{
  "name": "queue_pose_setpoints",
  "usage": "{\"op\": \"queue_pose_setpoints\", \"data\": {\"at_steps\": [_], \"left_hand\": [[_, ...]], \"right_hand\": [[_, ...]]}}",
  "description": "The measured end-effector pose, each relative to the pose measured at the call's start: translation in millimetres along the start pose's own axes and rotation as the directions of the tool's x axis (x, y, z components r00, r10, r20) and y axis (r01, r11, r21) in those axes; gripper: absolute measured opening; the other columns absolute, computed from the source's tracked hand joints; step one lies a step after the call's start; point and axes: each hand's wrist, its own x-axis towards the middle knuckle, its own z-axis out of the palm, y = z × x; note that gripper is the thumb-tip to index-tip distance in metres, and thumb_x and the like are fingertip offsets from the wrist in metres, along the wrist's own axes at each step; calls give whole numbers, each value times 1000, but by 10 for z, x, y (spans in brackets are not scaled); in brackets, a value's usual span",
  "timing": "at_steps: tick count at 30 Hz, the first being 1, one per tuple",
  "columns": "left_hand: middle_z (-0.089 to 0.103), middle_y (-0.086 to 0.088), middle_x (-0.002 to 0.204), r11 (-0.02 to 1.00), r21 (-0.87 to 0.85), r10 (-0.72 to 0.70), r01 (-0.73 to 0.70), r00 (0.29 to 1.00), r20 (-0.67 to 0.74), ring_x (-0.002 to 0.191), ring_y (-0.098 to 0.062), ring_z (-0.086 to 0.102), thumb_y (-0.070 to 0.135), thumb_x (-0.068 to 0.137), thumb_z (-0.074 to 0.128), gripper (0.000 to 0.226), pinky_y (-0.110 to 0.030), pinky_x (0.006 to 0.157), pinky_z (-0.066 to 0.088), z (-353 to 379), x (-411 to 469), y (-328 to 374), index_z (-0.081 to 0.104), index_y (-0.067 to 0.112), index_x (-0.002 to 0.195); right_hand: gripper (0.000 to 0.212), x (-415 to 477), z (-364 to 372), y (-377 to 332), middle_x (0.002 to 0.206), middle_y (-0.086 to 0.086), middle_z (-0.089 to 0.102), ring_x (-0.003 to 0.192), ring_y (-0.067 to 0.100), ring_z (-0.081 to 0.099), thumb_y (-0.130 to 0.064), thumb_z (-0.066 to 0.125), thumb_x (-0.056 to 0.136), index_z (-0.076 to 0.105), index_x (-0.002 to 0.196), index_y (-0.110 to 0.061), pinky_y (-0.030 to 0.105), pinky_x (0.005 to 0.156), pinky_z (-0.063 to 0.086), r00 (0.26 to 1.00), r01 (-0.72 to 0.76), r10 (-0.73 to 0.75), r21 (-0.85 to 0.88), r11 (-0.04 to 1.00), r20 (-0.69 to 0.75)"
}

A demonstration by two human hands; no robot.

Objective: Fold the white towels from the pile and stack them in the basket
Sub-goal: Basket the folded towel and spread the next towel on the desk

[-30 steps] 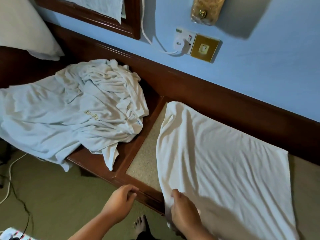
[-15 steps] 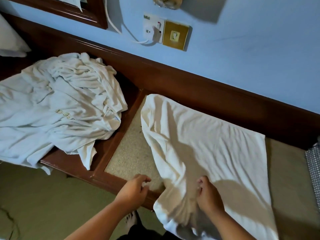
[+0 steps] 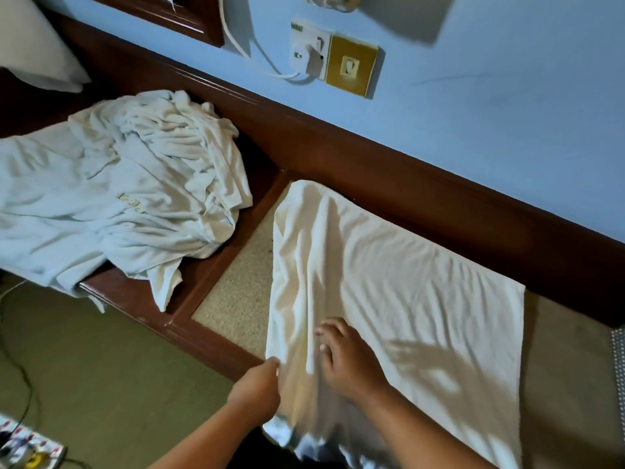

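A white towel (image 3: 399, 292) lies spread flat on the beige inset top of a wooden counter (image 3: 236, 292), its near edge hanging over the front. My left hand (image 3: 258, 389) pinches the towel's near left edge. My right hand (image 3: 348, 360) rests on the towel just beside it, fingers slightly bent over the cloth. A crumpled pile of white towels (image 3: 128, 198) lies on the darker wooden shelf to the left, one corner drooping over the edge. The basket shows only as a mesh sliver (image 3: 619, 374) at the right edge.
A dark wooden rail (image 3: 372, 170) runs behind the counter under a blue wall with a socket and gold switch plate (image 3: 351, 67). A pillow (image 3: 30, 52) sits at far left. Cables (image 3: 20, 394) trail over the green carpet below.
My left hand has moved right from the counter edge and taken hold of the towel's near left edge. My right hand has slid forward onto the towel, which lies flatter now.
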Motion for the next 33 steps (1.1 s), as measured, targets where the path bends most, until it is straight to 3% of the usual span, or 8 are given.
{"op": "queue_pose_setpoints", "data": {"at_steps": [5,8,12,17,22,27,31,33], "left_hand": [[69,2,91,981,-172,-83,85,996,16,75,-12,68,52,87,65,66,-29,77,54,167,-205,40,43,22,142],[68,6,116,985,-114,-127,127,992,14,107,-14,65,93,56,62,102,-30,89,52,307,-349,232,51,27,133],[68,5,111,975,-65,-218,214,975,-49,108,-19,63,76,80,50,61,-32,85,48,495,-443,412,68,24,107],[51,3,127,994,110,16,3,986,-164,123,-23,46,51,99,36,44,-37,100,36,664,-495,462,63,26,123],[56,8,124,948,-271,99,-165,966,-240,111,-19,61,31,99,38,31,-34,95,46,610,-348,416,64,24,116],[39,7,152,972,-92,182,-217,938,-294,127,-20,50,8,95,45,51,-33,101,45,399,-72,445,47,23,144],[5,7,168,914,264,331,-309,943,-43,139,-29,34,-1,85,51,87,-43,106,42,252,153,536,17,26,160],[4,7,169,847,380,393,-372,919,25,138,-30,32,-1,83,56,96,-43,105,41,196,280,557,8,28,161]], "right_hand": [[45,248,43,-96,141,-5,49,114,23,55,-25,41,87,56,130,-26,37,92,50,907,360,-311,-140,922,283],[50,387,107,-174,140,0,51,114,28,55,-23,38,88,52,136,-28,41,90,49,808,512,-378,-222,830,451],[45,492,56,-57,134,4,51,119,32,52,-46,40,100,49,139,-25,43,97,44,847,272,-28,-387,881,531],[39,475,19,84,125,6,54,116,32,55,-44,54,97,52,126,-18,38,92,44,876,207,36,-441,873,481],[29,375,-30,317,122,4,55,112,30,60,-25,52,94,46,123,-22,36,85,48,903,-31,170,-335,942,394],[22,151,-99,551,114,1,65,103,25,63,-15,53,89,49,106,-27,29,78,47,878,-377,387,-90,922,281],[18,-46,-119,678,112,-1,66,100,23,63,-18,53,92,50,106,-28,28,74,43,852,-479,473,-28,877,224],[17,-106,-114,725,112,-1,66,101,24,63,-18,52,93,51,107,-28,28,72,40,852,-488,481,-21,873,207]]}}
